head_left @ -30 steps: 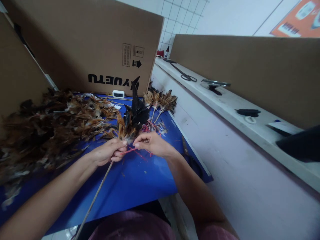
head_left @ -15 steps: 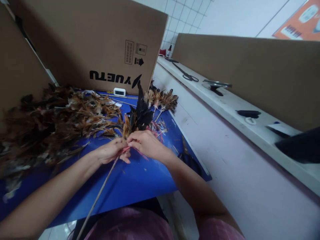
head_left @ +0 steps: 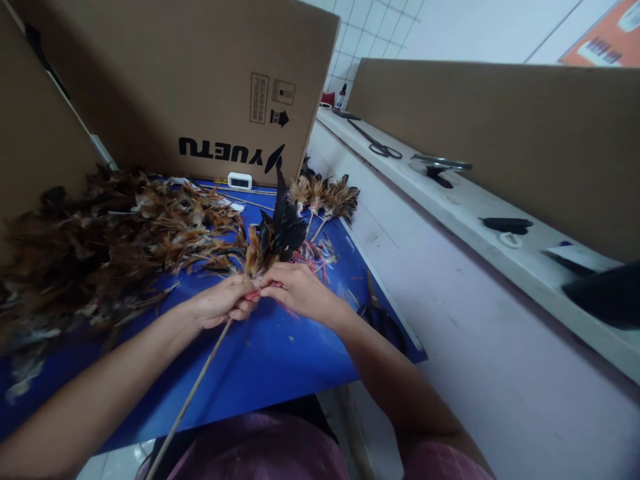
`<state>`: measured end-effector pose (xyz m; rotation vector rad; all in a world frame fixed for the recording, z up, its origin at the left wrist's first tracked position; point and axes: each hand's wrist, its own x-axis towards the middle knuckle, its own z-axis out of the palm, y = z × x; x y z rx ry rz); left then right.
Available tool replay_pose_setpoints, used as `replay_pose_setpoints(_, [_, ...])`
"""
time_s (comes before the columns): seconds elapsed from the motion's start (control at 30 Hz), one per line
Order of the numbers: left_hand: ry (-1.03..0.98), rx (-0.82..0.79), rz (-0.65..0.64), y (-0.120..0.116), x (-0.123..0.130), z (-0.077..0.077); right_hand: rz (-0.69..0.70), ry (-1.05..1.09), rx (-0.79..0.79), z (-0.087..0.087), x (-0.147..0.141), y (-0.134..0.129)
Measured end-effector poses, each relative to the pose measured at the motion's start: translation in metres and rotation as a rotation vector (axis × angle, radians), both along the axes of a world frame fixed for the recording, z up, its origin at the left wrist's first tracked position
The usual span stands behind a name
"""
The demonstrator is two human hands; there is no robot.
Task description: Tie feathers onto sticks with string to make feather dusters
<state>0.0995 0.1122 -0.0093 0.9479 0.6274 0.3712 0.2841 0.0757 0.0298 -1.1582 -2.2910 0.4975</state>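
Brown and black feathers fan out from the top of a thin stick, which slants down toward my lap. My left hand is closed around the stick just below the feathers. Close against it, my right hand pinches pink string at the base of the feathers. Part of the string hangs below the right hand's fingers. More pink string lies in a loose tangle on the blue table behind that hand.
A large heap of brown feathers covers the table's left side. Feather bundles on sticks lie at the back right, near a small white digital display. Dark-handled scissors rest at the right edge. Cardboard stands behind; a ledge runs along the right.
My left fingers have curled in around the stick. The right hand has shifted slightly right, drawing the pink string between the hands. The feathers stay almost in place.
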Motion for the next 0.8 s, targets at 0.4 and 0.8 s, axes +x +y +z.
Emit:
replay_pose_setpoints(0.4, [0.244, 0.274, -0.01, -0.009, 0.0, 0.003, -0.086, -0.338, 0.007, 0.035, 0.03, -0.016])
replay_pose_setpoints(0.8, [0.657, 1.127, -0.004, 0.004, -0.005, 0.044, -0.013, -0.584, 0.173, 0.105, 0.024, -0.044])
